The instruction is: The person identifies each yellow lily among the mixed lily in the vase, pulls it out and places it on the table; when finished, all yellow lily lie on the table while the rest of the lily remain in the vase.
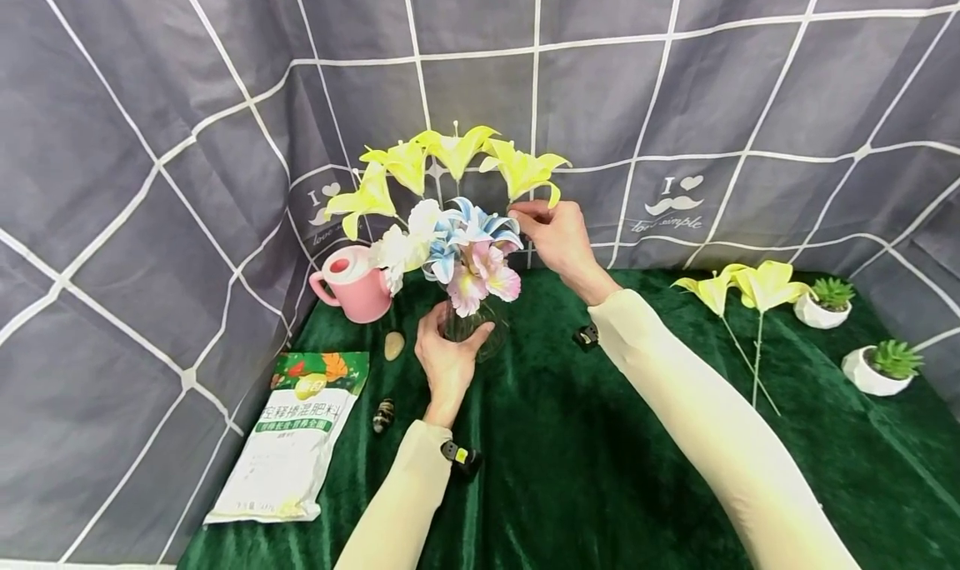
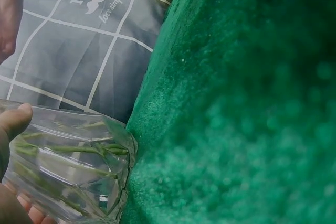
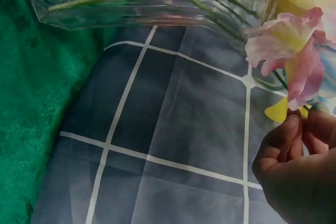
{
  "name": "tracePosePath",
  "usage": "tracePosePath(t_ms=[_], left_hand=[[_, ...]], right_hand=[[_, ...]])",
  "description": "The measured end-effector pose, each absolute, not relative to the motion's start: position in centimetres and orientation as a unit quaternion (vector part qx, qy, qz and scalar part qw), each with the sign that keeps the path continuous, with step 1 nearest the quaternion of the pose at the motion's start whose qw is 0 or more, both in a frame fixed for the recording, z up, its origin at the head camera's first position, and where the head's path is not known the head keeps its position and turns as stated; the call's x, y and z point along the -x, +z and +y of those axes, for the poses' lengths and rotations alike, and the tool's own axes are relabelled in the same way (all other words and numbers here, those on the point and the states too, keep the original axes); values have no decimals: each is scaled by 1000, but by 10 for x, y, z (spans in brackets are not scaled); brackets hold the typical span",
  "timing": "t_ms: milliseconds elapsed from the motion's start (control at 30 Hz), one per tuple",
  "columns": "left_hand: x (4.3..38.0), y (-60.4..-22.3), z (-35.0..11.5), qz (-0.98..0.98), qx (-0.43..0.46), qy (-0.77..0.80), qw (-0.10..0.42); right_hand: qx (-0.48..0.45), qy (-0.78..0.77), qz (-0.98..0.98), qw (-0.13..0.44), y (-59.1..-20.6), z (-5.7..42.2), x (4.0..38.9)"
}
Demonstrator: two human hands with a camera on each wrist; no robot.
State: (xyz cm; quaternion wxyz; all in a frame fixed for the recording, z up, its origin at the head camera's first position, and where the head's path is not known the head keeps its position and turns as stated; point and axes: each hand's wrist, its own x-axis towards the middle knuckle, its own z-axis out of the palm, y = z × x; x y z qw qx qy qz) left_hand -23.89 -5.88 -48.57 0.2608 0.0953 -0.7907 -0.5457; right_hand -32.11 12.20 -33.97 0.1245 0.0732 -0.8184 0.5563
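Note:
A clear glass vase [image 2: 79,161] stands on the green cloth, with green stems inside. My left hand [image 1: 446,360] grips its side, the thumb across the front. My right hand [image 1: 557,235] pinches a yellow lily [image 1: 525,170] by its stem, just under the bloom, at the right of the bouquet. In the right wrist view, the fingertips [image 3: 291,124] meet close to the pink-and-yellow flower [image 3: 286,45]. Several other yellow lilies [image 1: 457,149] arch over the top. Blue-and-white lilies [image 1: 476,224] and white flowers [image 1: 405,245] fill the middle and left.
At left are a pink watering can [image 1: 360,287], a pale stone [image 1: 393,345], a striped shell [image 1: 383,416] and a fertilizer bag [image 1: 288,445]. Two loose yellow lilies [image 1: 765,285] lie at right, near two succulents in white pots [image 1: 877,370]. A grey checked curtain [image 1: 600,95] hangs behind.

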Motion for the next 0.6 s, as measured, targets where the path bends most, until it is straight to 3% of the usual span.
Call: tracePosePath(t_ms=[600], left_hand=[[241,-488,-57,-791,-93,-538,276]], right_hand=[[-97,570,-808,117,-342,120,325]])
